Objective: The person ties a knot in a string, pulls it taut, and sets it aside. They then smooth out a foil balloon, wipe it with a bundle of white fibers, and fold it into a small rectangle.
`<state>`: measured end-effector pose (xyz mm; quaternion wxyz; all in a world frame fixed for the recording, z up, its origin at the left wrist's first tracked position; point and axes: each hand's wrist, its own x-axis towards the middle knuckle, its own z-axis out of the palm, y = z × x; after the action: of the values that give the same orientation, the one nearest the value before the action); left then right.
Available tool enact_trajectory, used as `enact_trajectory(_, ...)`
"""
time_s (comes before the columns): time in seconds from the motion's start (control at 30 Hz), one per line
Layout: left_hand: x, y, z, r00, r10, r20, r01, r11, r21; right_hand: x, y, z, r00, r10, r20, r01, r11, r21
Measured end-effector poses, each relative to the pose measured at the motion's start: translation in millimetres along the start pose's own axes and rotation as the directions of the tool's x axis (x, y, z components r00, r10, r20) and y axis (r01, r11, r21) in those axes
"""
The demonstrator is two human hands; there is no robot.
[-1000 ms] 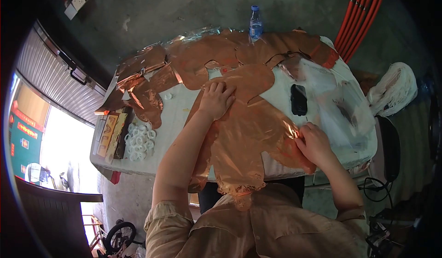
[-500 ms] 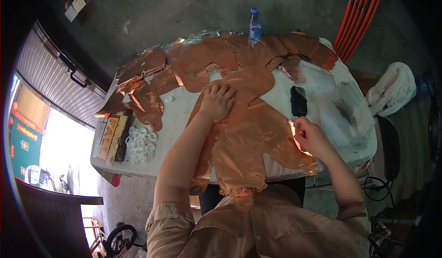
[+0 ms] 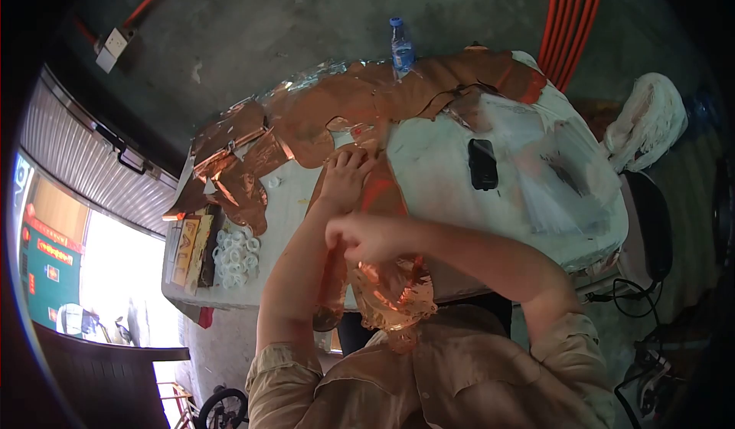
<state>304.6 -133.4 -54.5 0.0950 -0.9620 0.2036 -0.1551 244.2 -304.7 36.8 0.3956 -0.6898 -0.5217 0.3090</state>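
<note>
Foil sheet: copper-coloured piece (image 3: 385, 195) on the near half of the table (image 3: 436, 172), in front of the person; crumpled and bright at the near end, partly hidden by the right forearm.
Long axis: roughly away from the body, from the ruffled near end by the shirt to the far end by the spread fingers.
Key relation: foil lies under and just to the right of the left hand (image 3: 347, 175), and below and nearer the body from the right hand (image 3: 358, 237). Right hand is nearer the crumpled end; left hand is at the far end.
Left grip: palm down, fingers fanned, resting flat on the foil; nothing pinched.
Right grip: fingers curled, close beside the left forearm. Fingertips hidden and soft; cannot tell whether they have hold of the foil.
Left arm: stretched forward, nearly straight, sleeve rolled.
Right arm: elbow bent out, forearm slanting leftward across the foil.
Far edge: more copper foil pieces (image 3: 318, 115); water bottle (image 3: 402, 50) standing among them.
Left side: heap of white rings (image 3: 236, 255) beside a box (image 3: 184, 251).
Right side: dark phone (image 3: 483, 163), then clear plastic bags (image 3: 528, 153).
</note>
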Motion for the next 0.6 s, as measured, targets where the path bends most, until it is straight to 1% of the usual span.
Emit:
enact_trajectory(0.03,5.1,2.9,-11.4,1.0,0.009,0.001,-0.009,1.0,0.005,7.7,2.3,12.3,0.998,-0.012,0.056,0.018,0.994,-0.103)
enact_trajectory(0.07,10.3,7.3,-21.9,0.939,-0.048,0.341,-0.003,0.989,0.146,12.0,9.0,23.4,0.999,-0.015,0.048,0.02,0.995,-0.1)
enact_trajectory(0.1,13.0,9.3,-27.4,0.765,-0.149,0.627,-0.042,0.959,0.28,16.5,17.3,34.6,0.995,-0.038,0.095,0.052,0.987,-0.154)
enact_trajectory(0.13,9.2,6.1,-15.9,0.764,-0.149,0.627,-0.045,0.958,0.282,18.2,16.6,37.5,0.988,-0.057,0.146,0.086,0.975,-0.206)
enact_trajectory(0.17,1.4,1.6,2.1,0.927,-0.067,0.368,-0.011,0.979,0.205,15.9,18.5,36.7,0.987,-0.058,0.147,0.088,0.975,-0.206)
enact_trajectory(0.2,-4.0,-2.3,13.2,0.998,-0.008,0.065,0.001,0.993,0.12,6.8,12.6,29.4,0.98,-0.085,0.182,0.089,0.996,-0.013)
enact_trajectory(0.23,-2.8,-1.1,7.4,0.998,-0.019,0.064,0.011,0.993,0.118,-2.2,8.3,21.3,0.969,-0.116,0.218,0.077,0.981,0.18)
enact_trajectory(0.3,2.3,5.4,-4.5,0.989,-0.091,0.119,0.105,0.987,-0.122,-18.3,11.4,-0.2,0.986,-0.166,0.003,0.158,0.946,0.284)
enact_trajectory(0.33,2.7,8.1,-12.0,0.987,-0.103,0.12,0.118,0.985,-0.128,-22.8,21.1,-10.7,0.964,-0.169,-0.203,0.215,0.95,0.226)
enact_trajectory(0.37,2.4,10.6,-19.4,0.981,-0.109,0.163,0.126,0.987,-0.097,-26.2,34.2,-21.1,0.899,-0.177,-0.401,0.258,0.953,0.157)
enact_trajectory(0.4,2.3,11.6,-22.5,0.972,-0.113,0.205,0.128,0.99,-0.066,-31.5,50.6,-34.6,0.849,-0.18,-0.497,0.13,0.983,-0.133)
enact_trajectory(0.43,2.3,10.3,-20.1,0.971,-0.117,0.208,0.134,0.988,-0.072,-34.4,66.7,-43.3,0.787,-0.215,-0.578,-0.04,0.918,-0.395)
enact_trajectory(0.47,2.7,8.4,-15.9,0.976,-0.12,0.183,0.139,0.986,-0.095,-33.8,79.4,-43.4,0.791,-0.207,-0.575,-0.043,0.919,-0.391)
enact_trajectory(0.53,1.4,8.9,-13.0,0.978,-0.117,0.17,0.14,0.982,-0.126,-33.3,102.8,-35.1,0.792,-0.183,-0.583,-0.199,0.825,-0.529)
enact_trajectory(0.57,1.9,7.9,-15.0,0.968,-0.107,0.225,0.131,0.987,-0.097,-29.7,112.4,-26.5,0.793,-0.177,-0.584,-0.201,0.828,-0.524)
enact_trajectory(0.6,2.3,6.6,-16.0,0.955,-0.098,0.28,0.121,0.99,-0.067,-23.6,118.7,-14.4,0.827,-0.157,-0.54,-0.235,0.776,-0.586)
